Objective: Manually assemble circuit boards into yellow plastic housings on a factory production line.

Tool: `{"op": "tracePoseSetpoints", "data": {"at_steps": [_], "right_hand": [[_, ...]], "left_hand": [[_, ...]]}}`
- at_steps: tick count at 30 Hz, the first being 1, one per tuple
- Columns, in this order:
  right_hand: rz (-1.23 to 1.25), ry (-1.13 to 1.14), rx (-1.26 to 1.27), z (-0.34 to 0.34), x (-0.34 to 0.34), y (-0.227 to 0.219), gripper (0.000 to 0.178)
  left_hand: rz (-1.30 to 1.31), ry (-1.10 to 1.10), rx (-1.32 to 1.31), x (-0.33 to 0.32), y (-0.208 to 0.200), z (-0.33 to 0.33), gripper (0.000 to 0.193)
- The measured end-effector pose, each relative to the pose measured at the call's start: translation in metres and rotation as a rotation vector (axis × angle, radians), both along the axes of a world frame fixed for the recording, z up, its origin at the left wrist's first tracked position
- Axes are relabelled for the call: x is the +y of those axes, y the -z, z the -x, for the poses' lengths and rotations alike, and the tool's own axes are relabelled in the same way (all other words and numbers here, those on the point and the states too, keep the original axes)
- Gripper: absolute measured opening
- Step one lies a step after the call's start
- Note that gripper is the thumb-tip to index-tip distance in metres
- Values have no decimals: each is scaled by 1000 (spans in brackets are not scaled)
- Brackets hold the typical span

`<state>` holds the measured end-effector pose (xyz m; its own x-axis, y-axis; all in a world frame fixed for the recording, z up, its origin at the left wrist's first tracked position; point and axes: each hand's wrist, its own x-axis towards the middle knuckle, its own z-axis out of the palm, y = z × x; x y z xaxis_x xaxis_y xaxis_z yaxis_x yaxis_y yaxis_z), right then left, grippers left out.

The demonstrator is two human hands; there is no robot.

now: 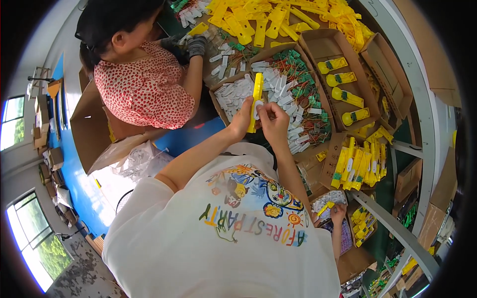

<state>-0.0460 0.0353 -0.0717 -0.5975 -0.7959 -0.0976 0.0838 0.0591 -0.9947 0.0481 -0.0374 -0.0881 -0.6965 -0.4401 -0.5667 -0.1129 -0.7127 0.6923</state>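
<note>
The left hand (pixel 242 120) has its grip closed around a yellow casing (pixel 258 87), held up in front of the shirt (pixel 243 218); the right hand (pixel 275 121) has its grip nearly closed at a white oval piece (pixel 258 105) on that casing, though I cannot tell whether it pinches or presses; this one looks partway done; the stacked casings (pixel 360 161) at right, several showing white ovals, seem finished; four casings (pixel 349 97) in the long tray (pixel 325 47) and loose white pieces (pixel 236 97) appear left to do.
</note>
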Motion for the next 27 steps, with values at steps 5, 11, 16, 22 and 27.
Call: {"op": "tracePoseSetpoints", "data": {"at_steps": [5,11,16,22,27], "right_hand": [[7,128,190,-4,-3,14,24],[-84,-456,-223,49,-10,39,21],[-175,334,834,147,-78,83,20],[-174,406,1093,175,-92,85,15],[-158,441,412,179,-30,51,18]], "left_hand": [[104,-69,-40,7,21,10,57],[-49,69,253,-12,15,1,46],[-168,-56,168,-23,0,1,48],[-217,-36,207,-33,-5,2,40],[-12,1,135,-29,-21,14,34]]}}
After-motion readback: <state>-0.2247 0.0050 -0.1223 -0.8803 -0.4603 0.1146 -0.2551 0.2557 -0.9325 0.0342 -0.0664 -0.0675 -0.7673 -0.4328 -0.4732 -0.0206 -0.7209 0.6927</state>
